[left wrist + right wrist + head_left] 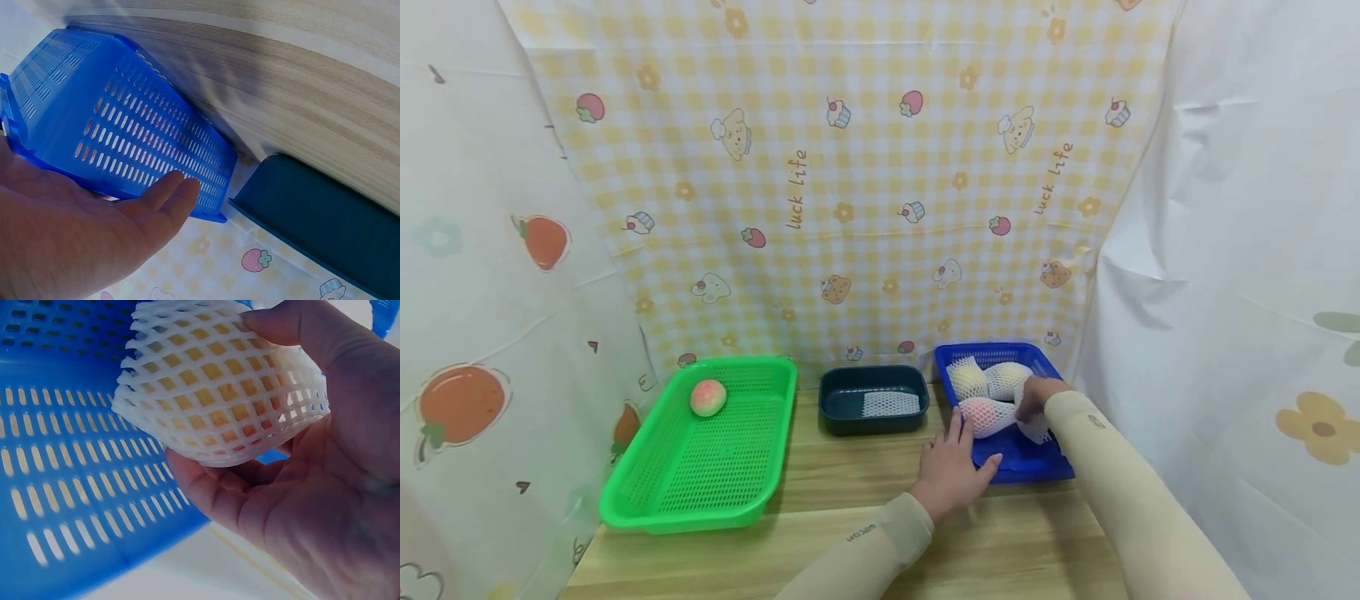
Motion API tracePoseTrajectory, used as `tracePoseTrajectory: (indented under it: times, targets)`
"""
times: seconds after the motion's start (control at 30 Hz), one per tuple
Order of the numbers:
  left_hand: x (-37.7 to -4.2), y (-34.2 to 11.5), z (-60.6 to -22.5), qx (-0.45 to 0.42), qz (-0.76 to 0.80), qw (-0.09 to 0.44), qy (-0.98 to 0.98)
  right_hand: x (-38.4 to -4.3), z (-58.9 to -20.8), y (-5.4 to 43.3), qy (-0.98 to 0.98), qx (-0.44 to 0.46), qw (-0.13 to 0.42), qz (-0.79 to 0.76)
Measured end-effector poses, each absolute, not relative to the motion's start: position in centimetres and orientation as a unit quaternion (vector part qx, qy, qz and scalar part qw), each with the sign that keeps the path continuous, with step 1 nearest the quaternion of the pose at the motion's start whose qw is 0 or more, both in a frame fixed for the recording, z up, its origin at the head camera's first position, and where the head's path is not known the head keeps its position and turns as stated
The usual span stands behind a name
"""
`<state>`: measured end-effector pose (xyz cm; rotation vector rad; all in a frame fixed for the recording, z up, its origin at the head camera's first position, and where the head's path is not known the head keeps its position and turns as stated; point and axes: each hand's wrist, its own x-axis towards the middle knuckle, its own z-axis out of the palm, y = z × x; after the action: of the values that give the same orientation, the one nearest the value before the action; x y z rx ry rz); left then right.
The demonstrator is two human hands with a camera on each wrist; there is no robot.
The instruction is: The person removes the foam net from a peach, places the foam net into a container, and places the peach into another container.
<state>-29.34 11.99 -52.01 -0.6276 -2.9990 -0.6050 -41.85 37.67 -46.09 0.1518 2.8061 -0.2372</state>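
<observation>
In the head view my right hand (1040, 395) is inside the blue basket (1022, 472). The right wrist view shows it gripping a yellow and reddish fruit in a white foam net (209, 387), thumb above and fingers curled beneath. Beside it lies a pink fruit in a foam net (987, 416). Behind are two pale yellow netted fruits (968, 382). My left hand (951, 469) is at the basket's left rim, fingers extended and thumb spread. Its fingertips are close to the pink fruit; whether they touch it, I cannot tell.
A dark green tub (874, 424) with an empty foam net (891, 404) in it stands left of the blue basket. Farther left, a green basket (700, 524) holds a bare pink peach (708, 398). Patterned cloth (865, 167) hangs behind the wooden table (820, 483).
</observation>
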Motion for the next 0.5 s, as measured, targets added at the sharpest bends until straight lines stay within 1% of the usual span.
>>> tracePoseTrajectory:
  times: [0.13, 0.2, 0.23, 0.33, 0.5]
  targets:
    - [-29.6, 12.0, -52.3, -0.200, -0.188, 0.014, -0.962, -41.6, -44.9, 37.6, 0.988, 0.012, 0.139, -0.059]
    - [-29.6, 12.0, -52.3, -0.199, -0.188, 0.015, -0.962, -41.3, -44.2, 37.5, 0.991, 0.008, 0.122, -0.057]
    - [-29.6, 12.0, -52.3, -0.199, -0.189, 0.016, -0.961, -40.5, -43.2, 36.7, 0.991, 0.019, 0.119, -0.055]
    - [-29.6, 11.9, -52.3, -0.200, -0.192, 0.016, -0.961, -39.7, -42.1, 36.5, 0.992, 0.024, 0.107, -0.061]
    - [-29.5, 11.9, -52.1, -0.205, -0.190, 0.020, -0.960, -38.5, -40.7, 36.3, 0.992, 0.002, 0.094, -0.081]
